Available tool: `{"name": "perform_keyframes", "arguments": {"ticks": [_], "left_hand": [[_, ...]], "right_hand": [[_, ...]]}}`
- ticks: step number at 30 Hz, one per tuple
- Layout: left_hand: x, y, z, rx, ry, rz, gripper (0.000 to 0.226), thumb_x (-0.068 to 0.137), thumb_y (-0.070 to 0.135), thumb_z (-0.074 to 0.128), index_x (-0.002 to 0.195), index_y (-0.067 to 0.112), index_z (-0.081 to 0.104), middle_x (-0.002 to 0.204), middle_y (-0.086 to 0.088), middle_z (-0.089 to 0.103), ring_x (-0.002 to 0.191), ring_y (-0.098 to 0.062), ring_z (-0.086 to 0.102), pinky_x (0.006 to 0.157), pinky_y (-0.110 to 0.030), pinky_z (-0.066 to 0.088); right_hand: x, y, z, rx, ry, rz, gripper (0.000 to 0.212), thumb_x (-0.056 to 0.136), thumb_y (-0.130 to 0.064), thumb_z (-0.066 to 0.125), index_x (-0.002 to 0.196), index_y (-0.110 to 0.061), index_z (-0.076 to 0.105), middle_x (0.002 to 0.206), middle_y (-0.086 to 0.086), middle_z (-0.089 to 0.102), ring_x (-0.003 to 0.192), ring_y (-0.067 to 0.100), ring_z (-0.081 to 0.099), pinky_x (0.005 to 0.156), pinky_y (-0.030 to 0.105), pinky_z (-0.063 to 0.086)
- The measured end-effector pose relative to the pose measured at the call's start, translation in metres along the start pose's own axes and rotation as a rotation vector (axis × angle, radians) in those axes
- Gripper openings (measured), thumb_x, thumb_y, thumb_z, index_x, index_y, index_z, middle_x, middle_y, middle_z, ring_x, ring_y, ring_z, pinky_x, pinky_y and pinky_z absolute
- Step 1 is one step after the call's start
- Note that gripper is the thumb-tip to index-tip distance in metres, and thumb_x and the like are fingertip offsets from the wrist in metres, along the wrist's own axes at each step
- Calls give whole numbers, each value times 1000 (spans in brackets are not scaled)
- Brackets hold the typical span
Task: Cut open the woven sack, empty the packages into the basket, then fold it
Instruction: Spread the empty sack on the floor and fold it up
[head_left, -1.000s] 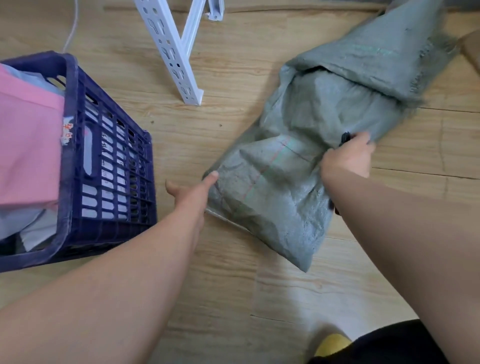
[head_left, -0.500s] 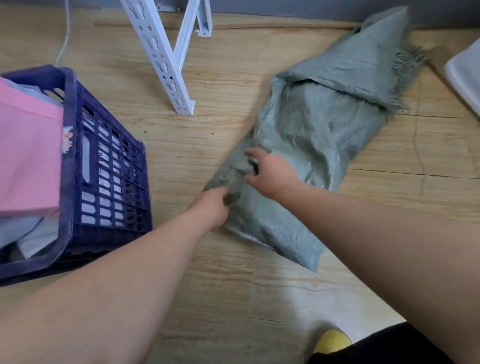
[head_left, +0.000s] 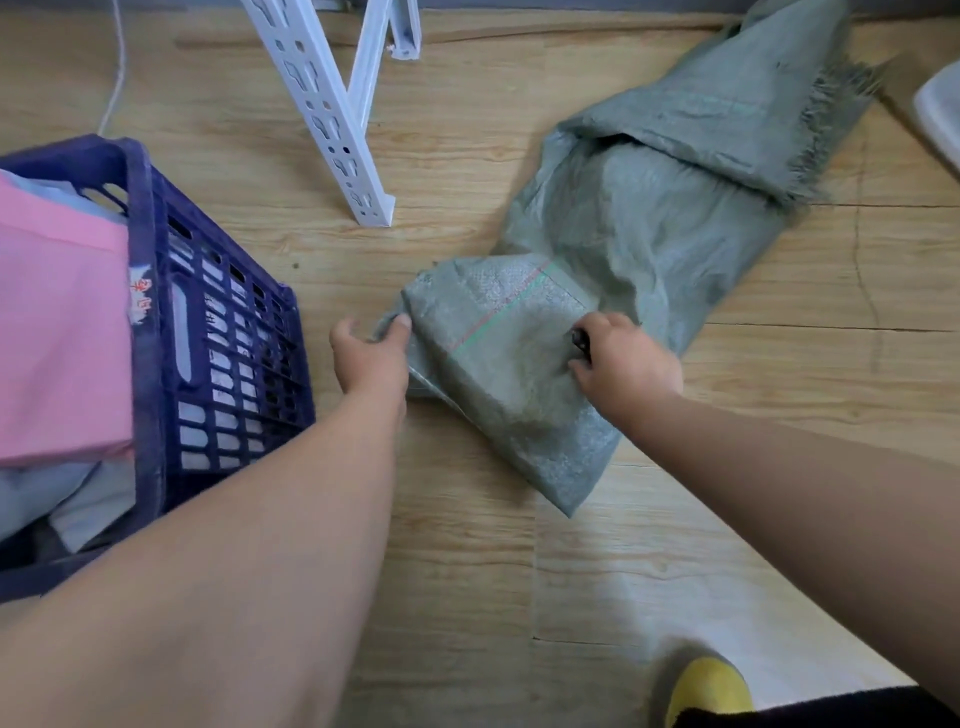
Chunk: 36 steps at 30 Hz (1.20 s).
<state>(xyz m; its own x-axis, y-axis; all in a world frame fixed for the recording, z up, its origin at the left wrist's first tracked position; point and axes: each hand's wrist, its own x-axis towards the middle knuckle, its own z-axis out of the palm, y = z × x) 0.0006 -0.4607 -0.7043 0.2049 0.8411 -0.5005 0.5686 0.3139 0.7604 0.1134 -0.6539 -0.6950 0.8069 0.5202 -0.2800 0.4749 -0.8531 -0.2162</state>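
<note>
While lying flat on the wooden floor (head_left: 467, 571), woven sack (head_left: 613, 249) runs its long axis from near-left to far-right, frayed open mouth at the far-right end, closed corner at the near end between both hands. Left hand (head_left: 371, 358) sits at the near-left edge, fingers (head_left: 401, 326) curled over a pinch of the fabric there, thumb side partly hidden. Right hand (head_left: 626, 366) rests on the sack's near-right part, closed around a small dark tool (head_left: 581, 344), probably the cutter, and pressing down on the weave; whether any fabric is also caught in that fist cannot be told. Red and green woven stripe crosses the near panel between the two hands. Blue basket (head_left: 228, 332) stands to the left, well apart from the right hand but just beside the left, already holding pink and pale packages (head_left: 57, 322). Judging from this, folding step in hand: near end likely to go up and over toward the far-right along the long axis, both hands about equally near that end. White metal frame (head_left: 332, 114) stands beyond, clear of the sack.
</note>
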Motion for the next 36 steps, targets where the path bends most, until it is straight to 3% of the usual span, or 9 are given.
{"name": "perform_keyframes", "arguments": {"ticks": [6, 10, 12, 16, 20, 25, 29, 33, 36], "left_hand": [[4, -54, 11, -300, -312, -548, 129, 24, 78, 81, 134, 19, 51, 139, -1, 56, 128, -20, 50, 110, -45, 37], [-10, -42, 26, -471, -567, -556, 42, 87, 51, 60, 110, 15, 65, 104, -5, 72, 106, -23, 62, 95, -43, 47], [-16, -29, 37, -505, -617, -514, 29, 95, 39, 54, 103, 15, 68, 97, -5, 74, 99, -22, 65, 93, -42, 49], [-17, 1, 60, -590, -516, -574, 33, 95, 30, 58, 123, 12, 62, 112, -8, 71, 96, -24, 69, 69, -39, 56], [-27, 56, 70, -699, -423, -539, 27, 99, 16, 50, 124, 9, 59, 120, -9, 67, 108, -29, 65, 80, -44, 55], [-16, 91, 33, -454, -132, -231, 4, 93, 14, 56, 91, 11, 54, 83, 2, 57, 82, -24, 63, 71, -38, 58], [-7, 59, 6, -462, 40, -238, 31, 98, 13, 48, 128, 7, 50, 109, -3, 58, 95, -24, 65, 63, -28, 60], [3, 32, -5, -361, -9, -298, 36, 101, 13, 39, 136, 6, 46, 128, -10, 58, 103, -20, 64, 61, -24, 56], [-8, 12, -7, -186, -185, -379, 32, 98, 11, 51, 130, 8, 51, 99, -8, 62, 58, -16, 65, 37, -24, 50]], "right_hand": [[-27, -1, 13, 358, 29, 304, 30, 90, -43, 58, 98, -16, 47, 103, 8, 63, 97, 32, 61, 71, 33, 42], [-62, -13, 23, 273, -153, 102, 37, 86, -54, 59, 96, -21, 47, 103, 1, 58, 90, 26, 59, 67, 31, 41], [-70, -20, 24, 273, -204, 50, 47, 79, -56, 66, 103, -21, 47, 110, -1, 52, 94, 25, 59, 71, 32, 45], [-66, -33, 24, 216, -128, 133, 72, 67, -57, 76, 115, -20, 38, 120, -3, 40, 94, 23, 60, 74, 37, 50], [-46, -29, 12, 28, 97, 188, 60, 78, -32, 74, 122, -15, 37, 119, 4, 39, 85, 27, 62, 56, 31, 37], [-10, 0, -37, 94, 322, 393, 38, 82, -6, 57, 116, -14, 42, 121, 10, 43, 76, 30, 53, 56, 34, 39], [-5, 21, -51, 200, 263, 556, 36, 82, -5, 54, 117, -13, 48, 119, 11, 50, 95, 32, 56, 68, 36, 41], [1, 32, -67, 468, 391, 613, 27, 84, -8, 50, 110, -17, 52, 101, 7, 62, 83, 27, 52, 70, 35, 46], [-7, 40, -64, 274, 258, 500, 24, 84, -9, 50, 105, -18, 55, 95, 11, 65, 80, 32, 55, 67, 34, 46]]}}
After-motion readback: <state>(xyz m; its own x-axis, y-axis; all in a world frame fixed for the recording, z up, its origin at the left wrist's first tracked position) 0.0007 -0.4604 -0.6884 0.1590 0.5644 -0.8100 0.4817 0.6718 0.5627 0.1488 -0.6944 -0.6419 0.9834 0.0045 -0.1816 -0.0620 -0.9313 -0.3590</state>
